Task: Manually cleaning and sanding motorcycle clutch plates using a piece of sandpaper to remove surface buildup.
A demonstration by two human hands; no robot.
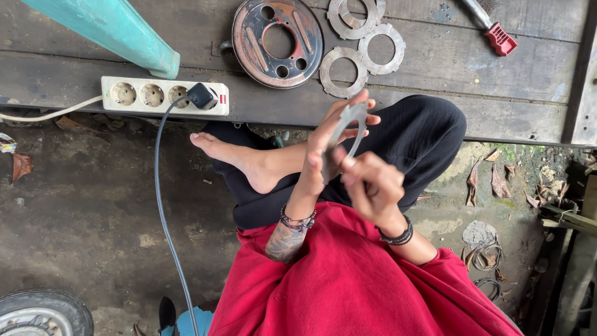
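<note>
Red cloth (348, 292) fills the bottom of the view, the person's top, and just above it both hands meet around a flat grey metal ring (346, 127) with a notched edge. Held up over the lap, over the black trousers (423, 134) and clear of the boards, the ring stands nearly edge-on to the camera. The left hand (326, 140) cups it from the far side, fingers spread along its rim and pressing it from behind. The right hand (373, 183) comes in from below, its thumb and fingertips closed on the ring's lower edge in a pinch.

A bare foot (245, 158) rests under the hands on the dirty concrete floor (81, 218). Beyond the knees, on dark wooden planks (510, 93), lie three more rings (360, 43) of the same kind, partly overlapping, beside a round rusty plate (278, 40) with holes. A white power strip (165, 94) sits to the left with one black plug in it, its cable (163, 205) trailing down past the leg. A red-handled tool (497, 34) lies at the far right.

The ring is thin and gripped mostly at its edges, so a slip could drop it onto the foot below, and the notched rim might nick a fingertip if the pinch slides along it.
</note>
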